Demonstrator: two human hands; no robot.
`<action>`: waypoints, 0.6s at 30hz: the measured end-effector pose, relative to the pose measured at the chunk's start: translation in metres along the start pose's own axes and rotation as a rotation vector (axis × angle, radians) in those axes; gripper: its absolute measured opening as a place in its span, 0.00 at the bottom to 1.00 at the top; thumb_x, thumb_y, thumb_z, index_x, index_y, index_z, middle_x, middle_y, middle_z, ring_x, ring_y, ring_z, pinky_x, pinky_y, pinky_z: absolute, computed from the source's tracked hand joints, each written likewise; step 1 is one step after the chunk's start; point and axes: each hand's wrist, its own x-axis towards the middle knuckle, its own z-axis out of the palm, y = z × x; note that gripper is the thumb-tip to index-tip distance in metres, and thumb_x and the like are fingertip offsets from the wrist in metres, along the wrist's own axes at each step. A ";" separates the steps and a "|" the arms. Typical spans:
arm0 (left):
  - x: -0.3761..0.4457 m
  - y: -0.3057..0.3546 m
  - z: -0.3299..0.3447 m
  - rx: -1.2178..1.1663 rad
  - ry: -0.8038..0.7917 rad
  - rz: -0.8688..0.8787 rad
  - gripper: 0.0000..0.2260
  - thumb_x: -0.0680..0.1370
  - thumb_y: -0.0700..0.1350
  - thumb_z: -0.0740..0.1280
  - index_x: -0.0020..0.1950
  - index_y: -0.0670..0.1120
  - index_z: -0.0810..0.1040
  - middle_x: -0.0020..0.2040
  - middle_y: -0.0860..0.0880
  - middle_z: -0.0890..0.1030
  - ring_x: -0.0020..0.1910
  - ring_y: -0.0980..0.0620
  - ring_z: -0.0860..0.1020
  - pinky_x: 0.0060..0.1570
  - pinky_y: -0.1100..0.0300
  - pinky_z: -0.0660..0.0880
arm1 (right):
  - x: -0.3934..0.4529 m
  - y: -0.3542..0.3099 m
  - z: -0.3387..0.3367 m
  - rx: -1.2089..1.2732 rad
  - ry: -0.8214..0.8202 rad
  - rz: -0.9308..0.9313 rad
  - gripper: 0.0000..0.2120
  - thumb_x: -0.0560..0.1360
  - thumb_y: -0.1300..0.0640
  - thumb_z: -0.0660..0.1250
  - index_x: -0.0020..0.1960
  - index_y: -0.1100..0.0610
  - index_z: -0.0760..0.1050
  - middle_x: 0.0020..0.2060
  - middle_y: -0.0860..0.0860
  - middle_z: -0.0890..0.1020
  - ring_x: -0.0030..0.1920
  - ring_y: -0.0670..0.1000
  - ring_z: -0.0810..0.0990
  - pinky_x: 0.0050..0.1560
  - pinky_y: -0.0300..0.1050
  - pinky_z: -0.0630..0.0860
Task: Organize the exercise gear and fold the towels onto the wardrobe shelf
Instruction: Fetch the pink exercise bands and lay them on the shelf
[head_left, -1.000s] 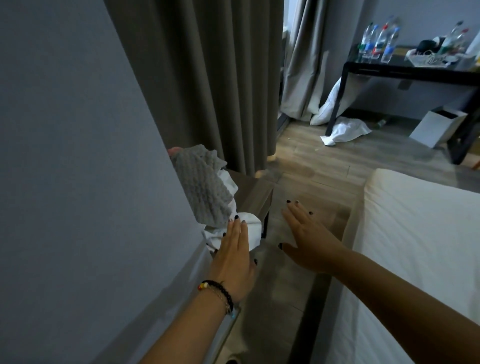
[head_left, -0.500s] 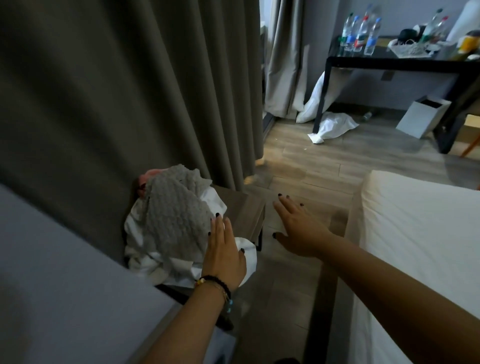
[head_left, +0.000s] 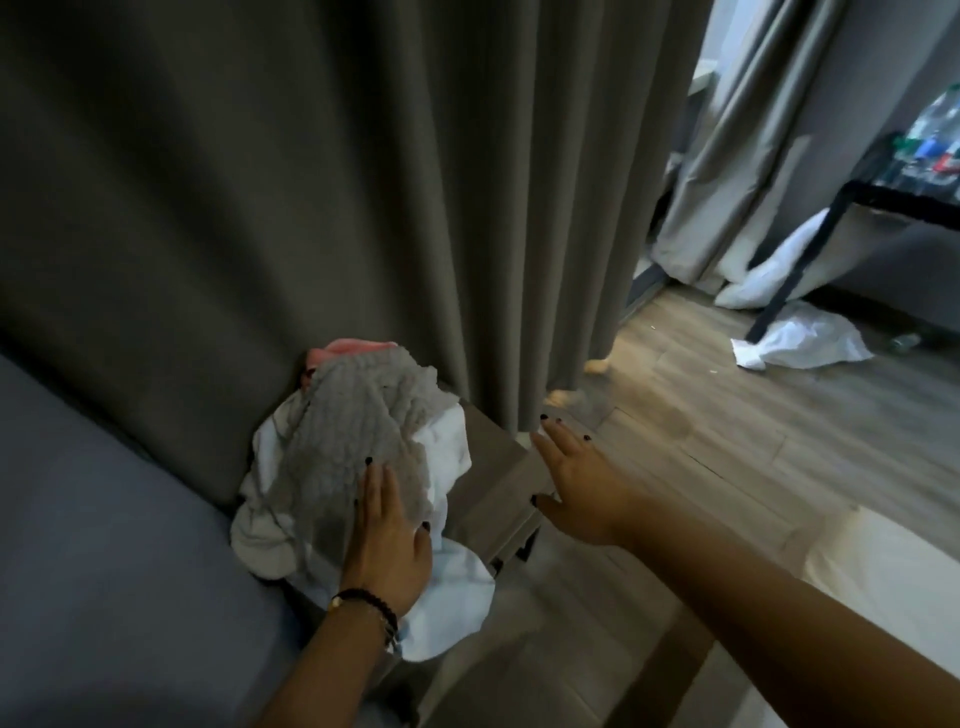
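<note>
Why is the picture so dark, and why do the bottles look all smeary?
Head view: the room is dim, brighter only by the gap between the curtains; the water bottles at the far right edge are streaked by motion blur; the grey towel under the left hand looks soft but readable; the wide lens bends the edges.

A heap of towels (head_left: 353, 467) lies on the left part of a low bedside table (head_left: 498, 478), backed against the curtain (head_left: 363, 182). The left hand (head_left: 387, 540) rests flat on the heap's near side. At three o'clock from it, the right hand (head_left: 582, 483) hovers over the table's right edge. At two o'clock, far off, a crumpled cloth (head_left: 800, 345) lies on the floor (head_left: 753, 441) beside a desk leg (head_left: 800, 260).
</note>
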 end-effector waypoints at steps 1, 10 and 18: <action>0.000 0.002 0.000 -0.028 0.032 -0.043 0.36 0.75 0.40 0.68 0.76 0.34 0.51 0.78 0.36 0.50 0.77 0.38 0.51 0.74 0.45 0.52 | 0.009 0.003 -0.002 -0.004 -0.005 -0.026 0.37 0.79 0.47 0.62 0.78 0.54 0.44 0.78 0.54 0.45 0.77 0.54 0.42 0.76 0.52 0.46; 0.038 -0.010 0.006 -0.111 0.105 -0.197 0.36 0.81 0.45 0.60 0.77 0.40 0.37 0.78 0.45 0.38 0.78 0.48 0.40 0.71 0.62 0.37 | 0.088 -0.001 0.004 0.000 -0.053 -0.236 0.39 0.78 0.48 0.63 0.78 0.54 0.43 0.78 0.54 0.45 0.78 0.54 0.43 0.77 0.52 0.50; 0.075 -0.010 0.026 0.182 0.062 -0.150 0.46 0.66 0.50 0.77 0.75 0.34 0.56 0.73 0.35 0.62 0.71 0.37 0.67 0.68 0.49 0.64 | 0.141 0.009 0.025 -0.049 -0.127 -0.284 0.38 0.79 0.46 0.61 0.78 0.54 0.43 0.78 0.54 0.44 0.78 0.54 0.43 0.77 0.50 0.48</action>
